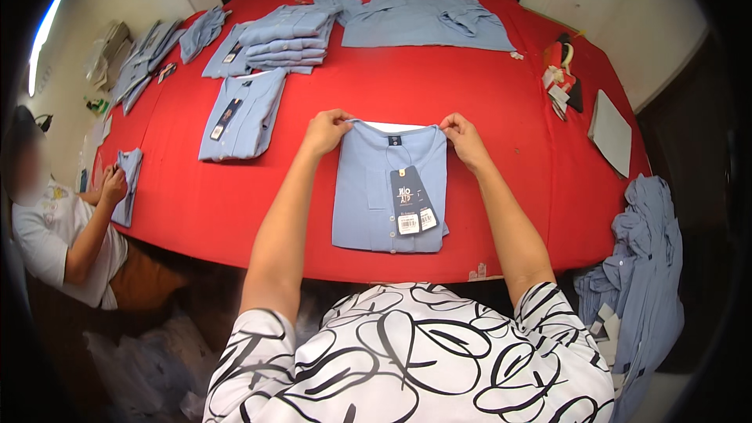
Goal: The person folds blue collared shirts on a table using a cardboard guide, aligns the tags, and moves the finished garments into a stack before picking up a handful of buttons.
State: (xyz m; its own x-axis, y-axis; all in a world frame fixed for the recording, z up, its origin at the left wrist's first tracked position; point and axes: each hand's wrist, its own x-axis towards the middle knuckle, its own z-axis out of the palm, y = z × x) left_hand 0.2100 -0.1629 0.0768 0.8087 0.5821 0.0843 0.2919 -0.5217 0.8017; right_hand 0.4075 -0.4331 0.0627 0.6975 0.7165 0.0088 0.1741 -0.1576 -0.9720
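Observation:
A folded light-blue shirt lies in front of me on the red-covered table, its neckline toward the far side. Dark hang tags with white labels rest on its front, looped by a string from the neck, and a row of small buttons runs below. White card or paper shows along the top edge. My left hand pinches the shirt's upper left corner. At the upper right corner, my right hand pinches the fabric between thumb and fingers.
Another folded, tagged shirt lies left, before a shirt stack. A spread shirt covers the far side. At right are a white board, loose tags and hanging shirts. A co-worker handles blue fabric at left.

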